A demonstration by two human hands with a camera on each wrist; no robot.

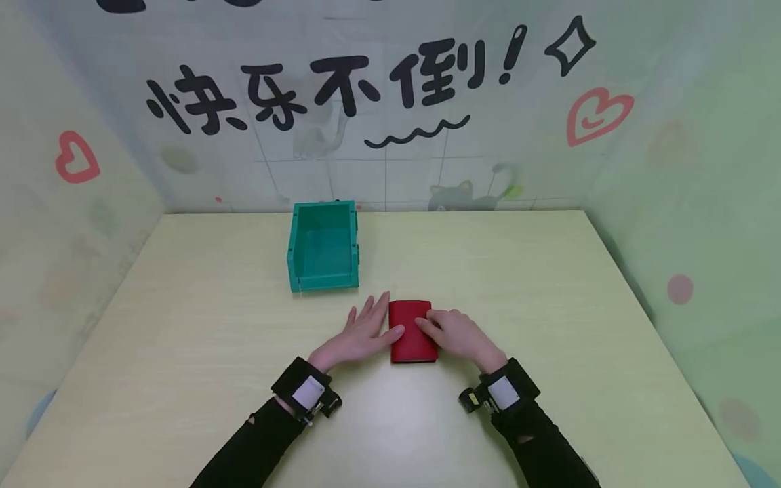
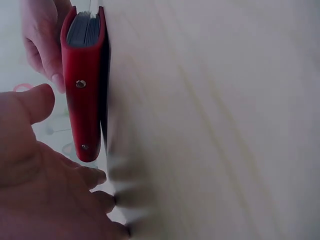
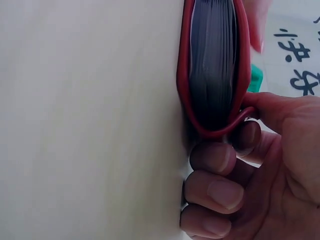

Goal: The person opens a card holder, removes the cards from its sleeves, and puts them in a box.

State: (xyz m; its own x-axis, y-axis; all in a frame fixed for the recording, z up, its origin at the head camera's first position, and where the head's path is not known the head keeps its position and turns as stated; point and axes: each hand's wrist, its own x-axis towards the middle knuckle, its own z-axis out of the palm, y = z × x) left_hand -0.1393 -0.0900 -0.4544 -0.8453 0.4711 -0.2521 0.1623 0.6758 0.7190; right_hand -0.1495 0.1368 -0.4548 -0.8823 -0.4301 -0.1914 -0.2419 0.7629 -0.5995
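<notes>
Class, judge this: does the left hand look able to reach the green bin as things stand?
Probably yes: the left hand lies beside the red wallet, and bare table separates it from the green bin.

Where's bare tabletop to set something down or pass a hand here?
Free: the table right of the red card holder out to the right wall; the left stretch beside the green bin; the near strip between the two sleeves. Crowded: centre, where left hand and right hand flank the holder, with only a narrow gap up to the bin.
</notes>
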